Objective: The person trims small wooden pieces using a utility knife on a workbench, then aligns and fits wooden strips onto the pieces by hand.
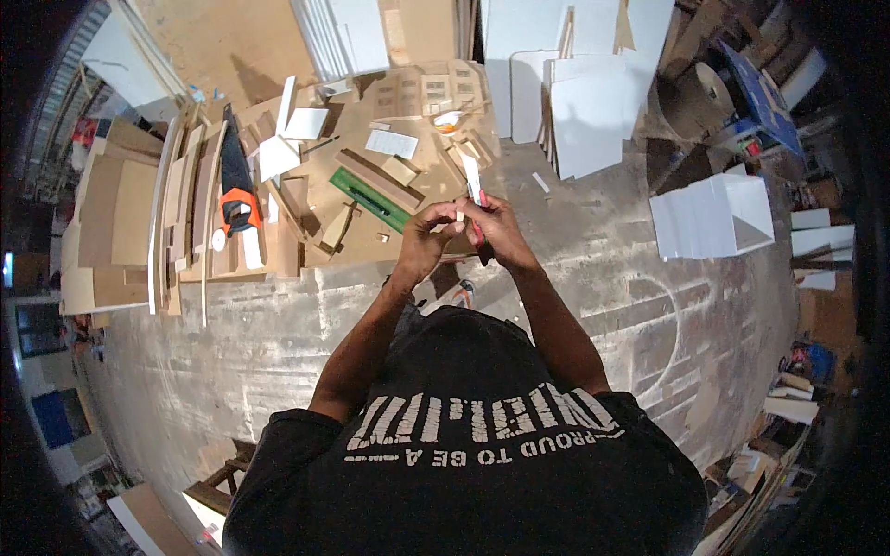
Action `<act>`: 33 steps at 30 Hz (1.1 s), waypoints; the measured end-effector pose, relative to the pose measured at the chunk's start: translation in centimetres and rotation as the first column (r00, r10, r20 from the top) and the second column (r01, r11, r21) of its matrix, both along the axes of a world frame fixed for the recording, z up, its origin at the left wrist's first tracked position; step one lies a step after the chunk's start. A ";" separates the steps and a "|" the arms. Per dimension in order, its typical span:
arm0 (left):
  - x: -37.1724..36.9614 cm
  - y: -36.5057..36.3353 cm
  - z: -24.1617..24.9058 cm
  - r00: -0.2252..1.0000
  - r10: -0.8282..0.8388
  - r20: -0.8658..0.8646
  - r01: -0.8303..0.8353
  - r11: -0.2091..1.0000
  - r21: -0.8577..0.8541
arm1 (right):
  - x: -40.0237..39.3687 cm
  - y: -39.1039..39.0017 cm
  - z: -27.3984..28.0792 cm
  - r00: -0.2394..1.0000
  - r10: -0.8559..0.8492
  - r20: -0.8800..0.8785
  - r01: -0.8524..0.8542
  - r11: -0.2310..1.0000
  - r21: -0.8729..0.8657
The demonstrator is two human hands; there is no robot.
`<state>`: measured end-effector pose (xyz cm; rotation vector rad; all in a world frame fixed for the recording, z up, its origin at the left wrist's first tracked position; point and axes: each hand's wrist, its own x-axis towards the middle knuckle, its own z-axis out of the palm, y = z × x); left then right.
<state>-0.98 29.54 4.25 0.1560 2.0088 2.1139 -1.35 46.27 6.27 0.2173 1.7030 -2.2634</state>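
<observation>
Thin white strip (471,176) sticks up tilted from between both hands, lower end pinched; looks like card or foam board. Small red-handled knife (481,232) points down; blade's hidden.

Matt brown cardboard sheets (125,222), rough concrete floor (630,278)

Plenty of open concrete floor (593,278) around the hands, mostly to the right and back toward the body, so a hand can swing out there with nothing to hit. Straight ahead is where it gets tight: the cardboard sheet (371,176) is littered with a green ruler (371,201), small white cards (391,143) and wood offcuts, barely a bare patch between them. Further left a handsaw (237,190) lies on a stack of boards (130,222), blocking that side. On the right, a white box (714,218) sits well apart, and white panels (584,111) wall off the far edge.
</observation>
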 end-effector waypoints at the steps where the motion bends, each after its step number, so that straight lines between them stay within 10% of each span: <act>1: 0.0 0.2 -0.9 0.999 -0.034 -0.028 0.035 0.999 0.019 | 0.1 0.3 -0.3 1.000 -0.003 -0.016 0.003 0.999 0.037; 9: 0.6 0.8 -0.2 0.947 -0.308 0.092 0.283 0.935 0.211 | 1.1 3.1 -1.0 0.996 -0.084 0.037 0.086 0.995 -0.059; 15: 0.8 0.6 -0.3 0.978 -0.200 0.065 0.191 0.974 0.122 | 1.0 4.3 -3.9 0.987 -0.121 -0.103 0.145 0.952 0.270; 18: 0.3 0.6 -2.8 0.992 -0.118 -0.039 0.118 0.993 0.003 | 1.7 4.5 -4.9 0.990 -0.082 0.119 0.037 0.939 0.341; 21: -0.1 0.5 -5.4 0.973 -0.091 -0.210 0.054 0.983 -0.174 | 3.0 2.3 -3.2 0.985 -0.067 0.158 0.040 0.984 0.173; 33: -0.3 1.1 -10.0 0.981 -0.010 0.193 -0.003 0.998 0.065 | 1.9 1.4 -11.0 0.999 -0.033 -0.009 0.034 0.962 0.273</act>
